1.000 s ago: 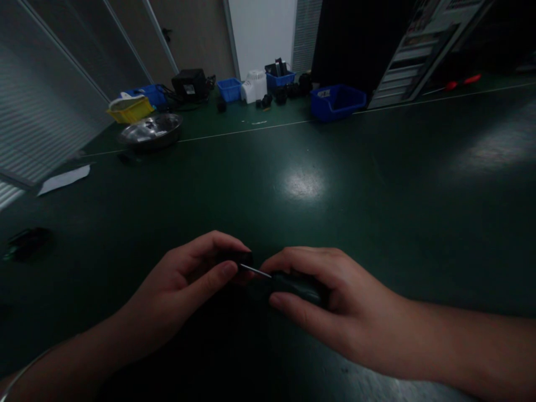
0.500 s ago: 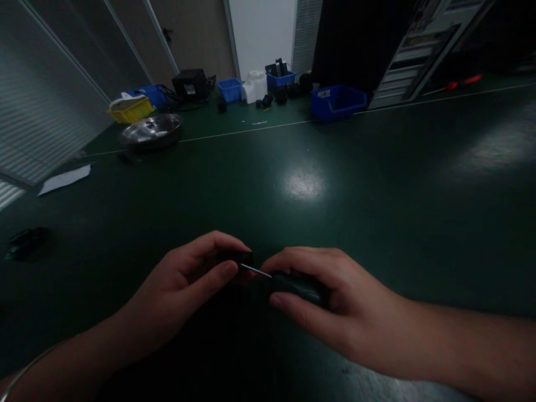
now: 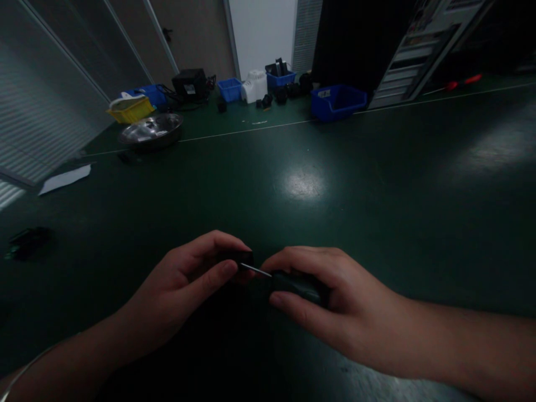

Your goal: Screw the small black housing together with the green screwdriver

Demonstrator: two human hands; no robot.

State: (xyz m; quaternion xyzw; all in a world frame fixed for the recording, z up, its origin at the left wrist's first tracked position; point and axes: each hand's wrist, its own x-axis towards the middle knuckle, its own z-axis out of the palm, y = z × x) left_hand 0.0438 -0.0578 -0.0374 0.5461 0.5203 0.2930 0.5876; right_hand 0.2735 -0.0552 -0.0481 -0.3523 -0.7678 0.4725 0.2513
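Observation:
Low over the green table, my right hand (image 3: pixel 335 301) is closed round the dark handle of a screwdriver (image 3: pixel 299 287). Its thin metal shaft points left, toward a small black part (image 3: pixel 245 258). My left hand (image 3: pixel 196 279) pinches that part between thumb and fingers, so most of it is hidden and its kind cannot be made out. The shaft's tip meets or lies against the black part by the left thumb; in the dim light I cannot tell which.
On the green table (image 3: pixel 234 184), a metal bowl (image 3: pixel 151 131) and yellow bin (image 3: pixel 132 111) stand back left. A blue bin (image 3: pixel 337 105), a white housing (image 3: pixel 255 87) and several black parts line the back. A dark object (image 3: pixel 28 243) lies far left; a red-handled tool (image 3: pixel 463 82) lies back right.

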